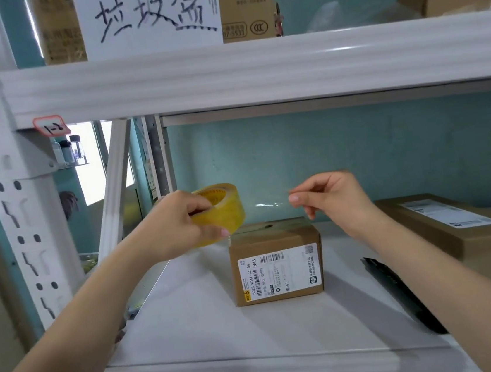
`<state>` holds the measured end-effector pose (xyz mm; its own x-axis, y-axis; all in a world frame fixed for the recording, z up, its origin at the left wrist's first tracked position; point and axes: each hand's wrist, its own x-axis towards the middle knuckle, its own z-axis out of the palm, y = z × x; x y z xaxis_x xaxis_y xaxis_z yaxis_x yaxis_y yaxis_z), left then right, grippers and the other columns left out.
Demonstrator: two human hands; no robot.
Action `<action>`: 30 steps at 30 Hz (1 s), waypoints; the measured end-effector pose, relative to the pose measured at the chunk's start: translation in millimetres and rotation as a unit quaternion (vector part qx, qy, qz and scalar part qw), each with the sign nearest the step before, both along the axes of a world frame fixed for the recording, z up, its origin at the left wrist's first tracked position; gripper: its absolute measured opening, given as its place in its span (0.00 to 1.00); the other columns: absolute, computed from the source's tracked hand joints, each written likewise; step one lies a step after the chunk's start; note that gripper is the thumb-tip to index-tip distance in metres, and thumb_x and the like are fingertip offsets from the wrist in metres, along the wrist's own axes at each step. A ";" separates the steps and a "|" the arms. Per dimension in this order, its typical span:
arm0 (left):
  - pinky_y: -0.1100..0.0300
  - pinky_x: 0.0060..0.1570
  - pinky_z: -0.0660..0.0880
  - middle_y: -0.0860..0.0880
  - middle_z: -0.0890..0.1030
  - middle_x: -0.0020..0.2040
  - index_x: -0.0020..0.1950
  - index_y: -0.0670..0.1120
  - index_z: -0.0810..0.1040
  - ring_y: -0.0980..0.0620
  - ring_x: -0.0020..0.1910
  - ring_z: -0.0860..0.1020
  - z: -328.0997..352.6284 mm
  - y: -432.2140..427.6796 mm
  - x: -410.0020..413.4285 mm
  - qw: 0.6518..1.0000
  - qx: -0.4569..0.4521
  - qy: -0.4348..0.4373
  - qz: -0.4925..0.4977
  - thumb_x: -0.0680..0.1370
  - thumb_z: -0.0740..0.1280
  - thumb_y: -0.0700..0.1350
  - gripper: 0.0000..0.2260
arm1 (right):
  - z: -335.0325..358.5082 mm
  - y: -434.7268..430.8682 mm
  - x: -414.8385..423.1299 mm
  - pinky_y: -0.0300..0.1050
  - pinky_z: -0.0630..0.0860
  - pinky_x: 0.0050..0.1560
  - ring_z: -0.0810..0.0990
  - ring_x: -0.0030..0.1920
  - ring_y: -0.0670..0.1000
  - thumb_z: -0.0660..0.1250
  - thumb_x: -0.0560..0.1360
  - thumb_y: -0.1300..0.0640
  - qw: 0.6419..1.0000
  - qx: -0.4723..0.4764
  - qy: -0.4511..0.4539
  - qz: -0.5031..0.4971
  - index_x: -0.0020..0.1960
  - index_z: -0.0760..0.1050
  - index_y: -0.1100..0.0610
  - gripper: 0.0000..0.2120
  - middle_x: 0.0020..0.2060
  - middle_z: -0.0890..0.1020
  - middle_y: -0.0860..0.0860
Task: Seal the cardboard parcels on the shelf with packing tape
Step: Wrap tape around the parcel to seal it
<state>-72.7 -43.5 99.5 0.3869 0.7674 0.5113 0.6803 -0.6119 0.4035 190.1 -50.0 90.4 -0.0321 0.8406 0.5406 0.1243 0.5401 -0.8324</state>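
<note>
The small parcel [276, 262] sits on the white shelf [193, 329], its label facing the person and a dark slit showing along its top seam. Just above the parcel's top left corner, the left hand [178, 224] has its grip curled round the yellow roll of tape [226, 212]. Above the parcel's top right edge, the right hand [334, 198] pinches the free end of a clear strip [266, 204] between thumb and forefinger. The strip spans between the two hands over the parcel's top and appears not to touch it yet.

To do this step well, the strip should probably be held taut and level and lined up along the seam. It can then be lowered so that it lands centred, with enough length past each edge to fold down the sides. Slack would likely let it curl and stick to itself. A longer flat parcel [463, 231] lies well to the right of the small one, with a black tool [400, 290] between them.
</note>
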 end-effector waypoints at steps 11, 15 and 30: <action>0.47 0.61 0.65 0.54 0.72 0.28 0.27 0.50 0.67 0.55 0.33 0.71 -16.3 17.7 -20.4 0.957 0.195 0.170 0.129 0.64 0.63 0.55 0.11 | 9.1 10.9 38.9 0.36 0.73 0.25 0.75 0.23 0.45 0.70 0.68 0.73 0.997 0.057 -0.012 -0.050 0.31 0.82 0.54 0.16 0.25 0.80 0.50; 0.48 0.61 0.63 0.54 0.73 0.34 0.39 0.51 0.68 0.49 0.40 0.72 -20.8 19.7 -4.8 0.922 0.167 0.238 0.255 0.72 0.64 0.56 0.10 | 14.5 1.7 16.3 0.39 0.75 0.25 0.78 0.24 0.49 0.70 0.67 0.74 0.995 0.099 -0.018 0.006 0.31 0.83 0.54 0.17 0.32 0.83 0.50; 0.45 0.59 0.69 0.45 0.76 0.39 0.36 0.51 0.75 0.38 0.48 0.73 -49.7 23.4 15.6 0.928 -0.080 -0.319 0.177 0.64 0.63 0.56 0.09 | 1.6 -9.3 -13.2 0.37 0.79 0.38 0.81 0.33 0.47 0.70 0.70 0.71 0.975 0.191 -0.114 0.021 0.41 0.83 0.46 0.19 0.33 0.84 0.46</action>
